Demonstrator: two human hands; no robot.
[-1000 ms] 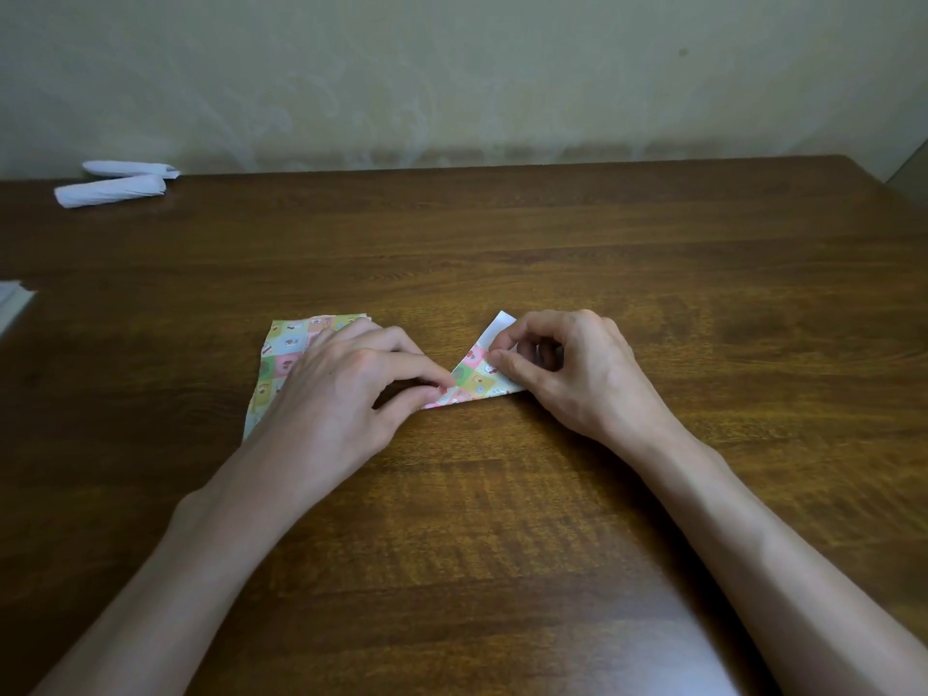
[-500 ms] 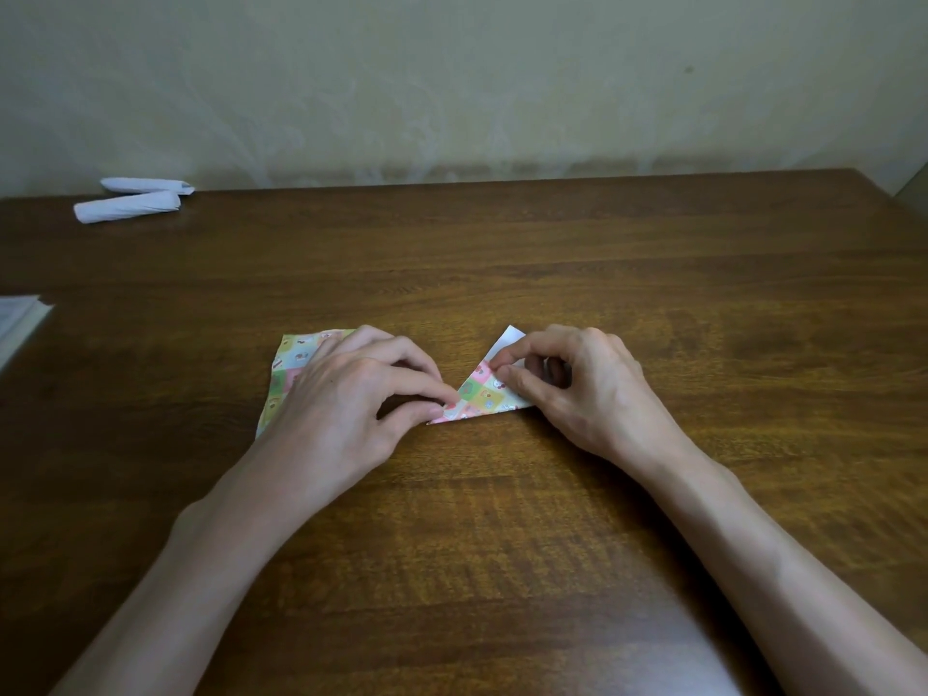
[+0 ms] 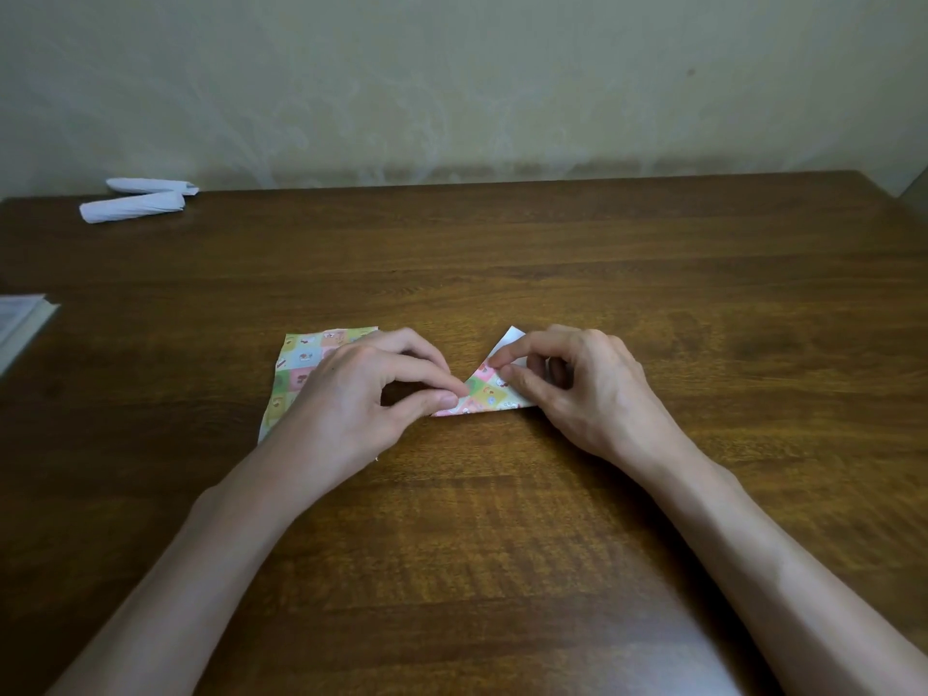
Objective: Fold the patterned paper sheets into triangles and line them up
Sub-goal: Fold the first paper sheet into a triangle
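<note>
Well off at ten o'clock, two white paper rolls lie side by side near the tabletop's far edge, and a pale pad juts in at nine o'clock. From twelve to three o'clock the glossy dark wood lies open. At centre, the left hand covers a flat patterned sheet and pinches the near-left corner of a folded paper triangle. The right hand pinches the triangle's upper edge, where its white underside shows.
</note>
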